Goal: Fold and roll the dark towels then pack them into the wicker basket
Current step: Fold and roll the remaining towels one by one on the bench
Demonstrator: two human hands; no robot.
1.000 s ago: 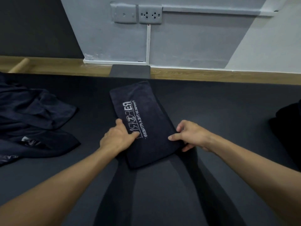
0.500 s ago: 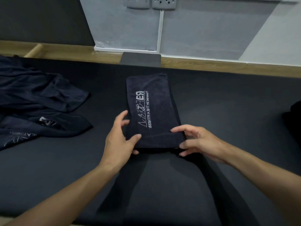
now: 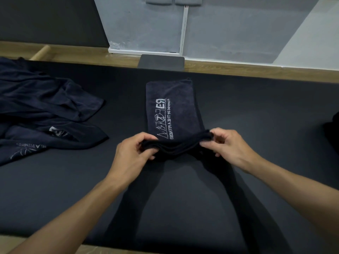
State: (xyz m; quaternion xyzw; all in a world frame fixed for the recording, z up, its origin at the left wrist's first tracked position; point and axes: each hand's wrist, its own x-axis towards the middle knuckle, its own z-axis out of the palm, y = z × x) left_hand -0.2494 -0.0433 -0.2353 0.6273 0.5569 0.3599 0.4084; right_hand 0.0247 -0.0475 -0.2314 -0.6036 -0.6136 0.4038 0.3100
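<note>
Black mat point(image 3: 256, 125): folded towel point(image 3: 172, 107) mid, loose towels point(image 3: 45, 110) at left.

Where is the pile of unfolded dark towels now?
In the head view, the unfolded towels lie in a heap at the left side of the black mat, left of the folded towel and apart from it.

Folded towel point(image 3: 172, 109) on mat point(image 3: 256, 116), centre, long axis running away from person. Left hand point(image 3: 132, 154) at near-left corner of towel, right hand point(image 3: 227, 145) at near-right corner; near edge lifted off mat between them. Loose towels point(image 3: 45, 110) heaped on mat far left, well apart from folded towel. Pad point(image 3: 161, 62) at mat's far edge, just behind towel. Wooden ledge point(image 3: 256, 67) behind mat; wall point(image 3: 229, 28) behind ledge. Sockets point(image 3: 174, 0) on wall, above pad.
</note>
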